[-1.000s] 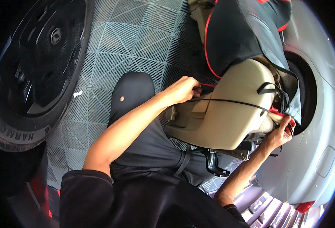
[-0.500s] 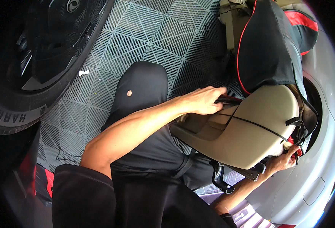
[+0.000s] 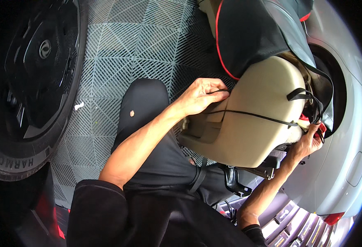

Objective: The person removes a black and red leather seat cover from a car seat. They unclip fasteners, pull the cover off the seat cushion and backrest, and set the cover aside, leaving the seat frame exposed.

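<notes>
A beige car seat [image 3: 267, 103] lies tipped over beside my right leg, a black seat cover with red piping [image 3: 250, 33] over its far part. A thin black cord [image 3: 261, 116] runs across the beige shell. At the seat's left edge my left hand [image 3: 203, 94] is closed, with a dark cord or strap between thumb and fingers. On the seat's right side my right hand [image 3: 306, 144] grips looped black straps [image 3: 308, 96] next to a bit of red fabric; its fingertips are partly hidden. Below the shell a black curved bracket [image 3: 233, 183] sticks out toward me.
A large black wheel [image 3: 41, 78] stands on the left. To the right is a silver car bumper panel [image 3: 333, 181]. Grey slatted tiles [image 3: 119, 53] form the floor, with a small white scrap [image 3: 79, 106] on it. My bent knee [image 3: 146, 99] is between wheel and seat.
The view has shifted, so the seat sits further left in it. My left hand now pinches the dark cord at the seat's edge. My right hand stays at the straps, which now stand up higher.
</notes>
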Available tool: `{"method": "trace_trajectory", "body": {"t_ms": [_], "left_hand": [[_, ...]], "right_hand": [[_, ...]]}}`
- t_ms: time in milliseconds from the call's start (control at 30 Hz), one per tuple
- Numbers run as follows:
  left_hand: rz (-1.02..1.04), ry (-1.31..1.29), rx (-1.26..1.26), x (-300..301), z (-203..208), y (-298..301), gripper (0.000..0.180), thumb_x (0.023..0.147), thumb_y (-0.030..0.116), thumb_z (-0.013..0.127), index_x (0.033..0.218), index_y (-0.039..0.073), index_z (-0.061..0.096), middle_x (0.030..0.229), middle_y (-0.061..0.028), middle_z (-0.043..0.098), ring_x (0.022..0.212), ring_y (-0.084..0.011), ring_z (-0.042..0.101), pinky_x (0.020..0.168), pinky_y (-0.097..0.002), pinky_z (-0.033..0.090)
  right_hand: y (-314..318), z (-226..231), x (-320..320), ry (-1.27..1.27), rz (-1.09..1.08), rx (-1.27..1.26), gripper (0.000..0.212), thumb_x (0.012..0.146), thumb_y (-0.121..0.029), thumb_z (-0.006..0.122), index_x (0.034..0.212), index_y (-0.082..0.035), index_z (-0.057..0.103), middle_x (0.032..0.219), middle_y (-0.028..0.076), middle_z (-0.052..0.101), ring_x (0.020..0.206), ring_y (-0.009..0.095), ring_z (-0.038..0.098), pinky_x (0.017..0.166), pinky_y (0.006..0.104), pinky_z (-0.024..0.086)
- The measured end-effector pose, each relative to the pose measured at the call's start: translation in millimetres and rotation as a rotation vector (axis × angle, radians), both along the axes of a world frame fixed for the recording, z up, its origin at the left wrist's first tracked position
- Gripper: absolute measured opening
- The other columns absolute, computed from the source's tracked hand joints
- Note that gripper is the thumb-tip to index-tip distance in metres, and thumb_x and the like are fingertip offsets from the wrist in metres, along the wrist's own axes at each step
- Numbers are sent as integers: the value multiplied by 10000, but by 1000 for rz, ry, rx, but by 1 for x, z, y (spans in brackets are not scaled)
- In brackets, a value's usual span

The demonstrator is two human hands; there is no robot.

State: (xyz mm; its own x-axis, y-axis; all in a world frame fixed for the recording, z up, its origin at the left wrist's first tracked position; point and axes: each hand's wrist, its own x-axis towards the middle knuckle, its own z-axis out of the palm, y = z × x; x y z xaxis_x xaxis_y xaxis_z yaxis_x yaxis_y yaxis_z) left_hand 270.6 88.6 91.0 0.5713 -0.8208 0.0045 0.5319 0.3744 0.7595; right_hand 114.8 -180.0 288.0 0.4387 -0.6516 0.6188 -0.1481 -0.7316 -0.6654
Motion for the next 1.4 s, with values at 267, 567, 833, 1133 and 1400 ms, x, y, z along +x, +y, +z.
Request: {"method": "trace_trajectory", "body": {"t_ms": [267, 567, 833, 1133, 1400], "left_hand": [[-14, -333, 235, 21, -2, -19, 349, 928, 17, 662, 1261, -85, 639, 1281, -141, 677, 1153, -202, 622, 1050, -357, 477], [58, -436, 170, 9, -10, -21, 390, 1000, 30, 584, 1376, -65, 552, 1320, -132, 656, 1211, -193, 602, 1056, -337, 465], [320, -213, 174, -13, -19, -25, 346, 1021, 58, 623, 1354, -32, 603, 1233, -80, 712, 1112, -174, 672, 983, -319, 528], [-92, -626, 399, 14, -18, 19, 315, 888, -17, 624, 1199, -62, 654, 1079, -82, 712, 1027, -136, 628, 930, -312, 508], [176, -826, 469, -37, 11, 53, 158, 874, 31, 738, 923, -38, 604, 840, -132, 611, 772, -266, 640, 706, -395, 512]], "right_hand": [[29, 7, 8, 49, 151, 27, 168, 896, -120, 831, 921, -21, 698, 818, -4, 668, 778, 87, 589, 760, 252, 474], [31, 25, 9, 69, 230, 205, 146, 842, -56, 862, 906, -24, 735, 836, 4, 723, 758, 81, 636, 746, 231, 493], [41, 21, 22, -88, 278, 314, 148, 823, 3, 854, 893, -32, 729, 844, -13, 723, 752, 55, 610, 725, 218, 487], [18, 5, 12, -81, 266, 195, 165, 854, -49, 850, 987, -3, 763, 925, 46, 759, 807, 107, 674, 804, 261, 540], [29, 11, 17, -28, 188, 129, 151, 874, -95, 850, 939, -1, 752, 865, 33, 740, 757, 97, 636, 758, 231, 498]]}}
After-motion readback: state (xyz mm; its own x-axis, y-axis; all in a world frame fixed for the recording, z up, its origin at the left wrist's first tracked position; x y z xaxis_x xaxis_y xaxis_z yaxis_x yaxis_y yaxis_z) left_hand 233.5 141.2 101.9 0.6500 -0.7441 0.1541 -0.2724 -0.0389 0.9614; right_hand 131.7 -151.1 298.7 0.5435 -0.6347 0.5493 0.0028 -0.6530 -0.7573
